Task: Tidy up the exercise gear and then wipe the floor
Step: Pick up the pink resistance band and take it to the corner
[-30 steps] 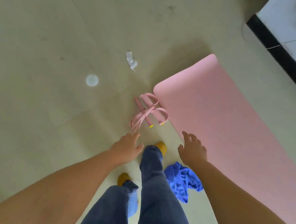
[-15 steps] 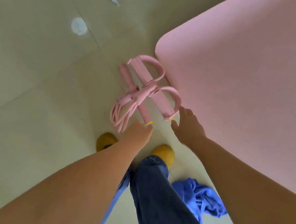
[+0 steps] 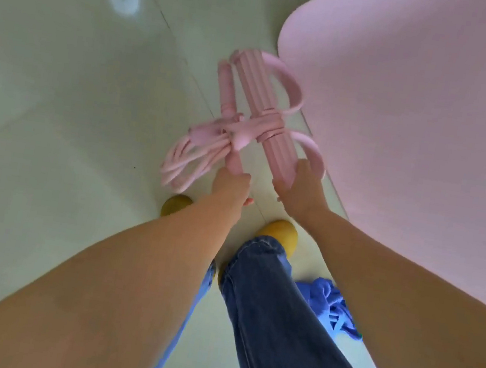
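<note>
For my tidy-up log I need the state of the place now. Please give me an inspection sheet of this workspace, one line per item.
Surface: pale tiled floor with a round white mark.
Job's things: pink pedal resistance band with tubes and foot loops on the floor beside the flat pink exercise mat; one foot loop overlaps the mat's edge.
Clutter: crumpled blue cloth on the floor by the right leg.
Grippers: left hand closed around the band's handle bar; right hand touching the pedal end, grip not clear.
Cables: nothing seen.
Surroundings: yellow shoes, blue jeans.
</note>
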Action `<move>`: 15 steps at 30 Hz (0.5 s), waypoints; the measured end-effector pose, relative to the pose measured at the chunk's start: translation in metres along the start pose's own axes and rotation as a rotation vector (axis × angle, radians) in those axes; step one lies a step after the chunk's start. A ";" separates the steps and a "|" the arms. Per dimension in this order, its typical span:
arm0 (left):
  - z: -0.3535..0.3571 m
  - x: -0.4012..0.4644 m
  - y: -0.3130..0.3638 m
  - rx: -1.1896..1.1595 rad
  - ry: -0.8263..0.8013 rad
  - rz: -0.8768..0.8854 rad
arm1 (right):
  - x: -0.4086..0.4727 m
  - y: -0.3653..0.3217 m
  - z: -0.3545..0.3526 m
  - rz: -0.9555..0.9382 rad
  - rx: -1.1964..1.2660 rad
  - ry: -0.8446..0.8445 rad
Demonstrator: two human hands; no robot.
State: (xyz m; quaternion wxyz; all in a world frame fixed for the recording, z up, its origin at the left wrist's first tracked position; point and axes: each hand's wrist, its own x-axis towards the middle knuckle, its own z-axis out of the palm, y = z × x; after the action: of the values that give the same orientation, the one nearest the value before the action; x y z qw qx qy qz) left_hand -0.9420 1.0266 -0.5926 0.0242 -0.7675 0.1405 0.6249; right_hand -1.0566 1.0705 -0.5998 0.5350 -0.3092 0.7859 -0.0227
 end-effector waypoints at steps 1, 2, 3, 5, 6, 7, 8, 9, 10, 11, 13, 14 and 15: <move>-0.009 -0.023 0.002 0.040 0.010 -0.002 | -0.024 -0.009 -0.006 0.016 0.043 0.005; -0.019 -0.048 0.006 0.090 0.025 0.007 | -0.051 -0.020 -0.013 0.023 0.081 0.016; -0.028 -0.074 0.011 0.106 0.030 0.031 | -0.077 -0.032 -0.021 0.030 0.116 0.030; -0.045 -0.124 0.025 0.178 0.048 0.091 | -0.127 -0.057 -0.040 0.029 0.182 0.069; -0.053 -0.149 0.034 0.210 0.052 0.121 | -0.151 -0.070 -0.053 0.026 0.209 0.092; -0.061 -0.178 0.045 0.240 0.059 0.157 | -0.173 -0.083 -0.068 0.019 0.225 0.116; -0.068 -0.208 0.055 0.278 0.064 0.184 | -0.196 -0.094 -0.084 0.017 0.226 0.133; -0.076 -0.234 0.063 0.317 0.068 0.226 | -0.217 -0.104 -0.100 0.009 0.219 0.146; -0.082 -0.261 0.072 0.357 0.078 0.271 | -0.239 -0.112 -0.117 0.002 0.205 0.155; -0.089 -0.290 0.081 0.376 0.085 0.311 | -0.261 -0.120 -0.134 -0.011 0.187 0.172; -0.099 -0.346 0.097 0.397 0.097 0.394 | -0.302 -0.132 -0.170 -0.050 0.146 0.218; -0.101 -0.373 0.104 0.402 0.104 0.435 | -0.321 -0.137 -0.187 -0.070 0.130 0.243; -0.102 -0.398 0.108 0.415 0.113 0.485 | -0.340 -0.140 -0.202 -0.080 0.113 0.272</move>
State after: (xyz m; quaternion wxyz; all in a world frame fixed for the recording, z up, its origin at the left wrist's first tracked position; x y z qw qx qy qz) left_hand -0.9432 0.9748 -0.1710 0.0226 -0.7239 0.4448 0.5269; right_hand -1.0845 1.0710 -0.1808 0.4386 -0.3037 0.8358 -0.1296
